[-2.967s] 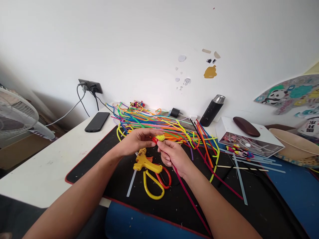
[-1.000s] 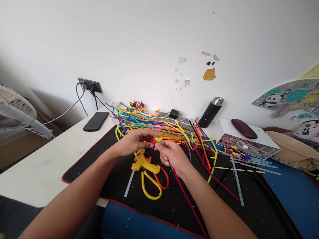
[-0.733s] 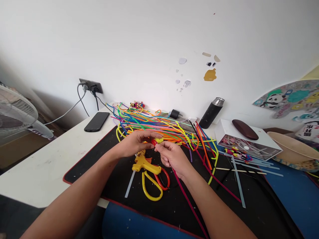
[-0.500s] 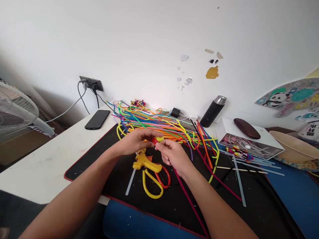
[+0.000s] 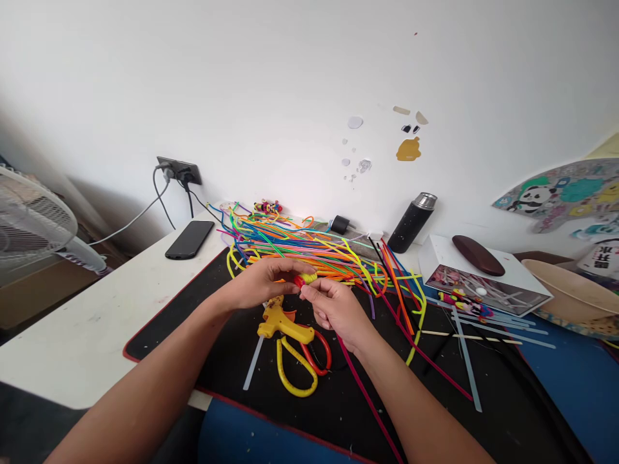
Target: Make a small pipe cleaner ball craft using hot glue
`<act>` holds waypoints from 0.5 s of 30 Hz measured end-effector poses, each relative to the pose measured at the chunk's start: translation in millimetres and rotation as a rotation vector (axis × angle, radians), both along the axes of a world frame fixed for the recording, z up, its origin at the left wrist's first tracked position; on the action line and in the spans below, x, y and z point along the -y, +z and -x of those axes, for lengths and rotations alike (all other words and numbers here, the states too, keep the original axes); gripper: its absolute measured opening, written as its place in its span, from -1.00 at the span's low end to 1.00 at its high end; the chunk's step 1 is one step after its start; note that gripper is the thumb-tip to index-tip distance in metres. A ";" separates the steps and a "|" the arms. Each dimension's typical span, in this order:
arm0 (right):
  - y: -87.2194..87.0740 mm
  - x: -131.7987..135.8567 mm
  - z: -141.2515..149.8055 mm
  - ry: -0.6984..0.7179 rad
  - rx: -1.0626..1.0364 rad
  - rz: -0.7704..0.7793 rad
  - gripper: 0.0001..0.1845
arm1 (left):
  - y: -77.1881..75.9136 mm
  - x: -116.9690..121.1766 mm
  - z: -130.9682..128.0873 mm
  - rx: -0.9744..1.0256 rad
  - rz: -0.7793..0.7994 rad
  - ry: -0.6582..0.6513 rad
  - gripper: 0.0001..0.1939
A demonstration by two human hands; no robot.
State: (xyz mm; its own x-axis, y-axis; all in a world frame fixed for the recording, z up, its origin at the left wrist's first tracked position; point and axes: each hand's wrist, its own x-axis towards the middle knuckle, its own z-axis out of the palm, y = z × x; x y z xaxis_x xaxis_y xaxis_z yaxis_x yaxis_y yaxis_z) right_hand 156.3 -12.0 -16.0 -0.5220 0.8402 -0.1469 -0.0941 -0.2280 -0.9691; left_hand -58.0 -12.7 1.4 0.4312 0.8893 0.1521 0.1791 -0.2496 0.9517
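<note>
My left hand (image 5: 264, 281) pinches a small coiled piece of yellow and red pipe cleaner (image 5: 308, 277) between thumb and fingers. From the other side, my right hand (image 5: 338, 314) closes its thumb and forefinger on the red end of that piece. A long magenta pipe cleaner (image 5: 365, 390) emerges below my right hand and runs toward the front edge; whether its upper end is in the fingers is hidden. Under both hands lie a yellow glue gun (image 5: 285, 324) with a clear glue stick and scissors (image 5: 297, 367) with one yellow and one red handle.
Many coloured pipe cleaners (image 5: 290, 241) are heaped behind my hands on the black mat (image 5: 164, 322). A phone (image 5: 189, 240) lies left, a fan (image 5: 36, 212) beyond. A black flask (image 5: 412, 222), white box (image 5: 435, 251), glue sticks (image 5: 467, 361) and a small figure (image 5: 464, 304) are right.
The view has tilted slightly, so things sit a little lower. Both hands keep their pinch on the yellow and red piece, and more of its red part shows.
</note>
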 end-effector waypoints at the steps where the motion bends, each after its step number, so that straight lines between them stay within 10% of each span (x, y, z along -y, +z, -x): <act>1: 0.2 0.0 -0.1 0.001 0.000 -0.001 -0.54 | 0.2 0.0 0.3 0.003 0.007 -0.008 -0.57; 15: 0.7 2.3 -0.9 0.028 0.006 0.048 -0.49 | 0.3 -0.5 3.3 0.035 0.059 -0.055 -0.61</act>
State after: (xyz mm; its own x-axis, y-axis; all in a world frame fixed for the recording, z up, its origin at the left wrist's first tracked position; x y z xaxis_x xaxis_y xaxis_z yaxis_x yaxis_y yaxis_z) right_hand 157.2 -14.3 -15.3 -0.5439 0.8173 -0.1903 -0.0813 -0.2770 -0.9574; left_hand -61.3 -12.2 1.7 0.4748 0.8724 0.1162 0.1329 -0.2016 0.9704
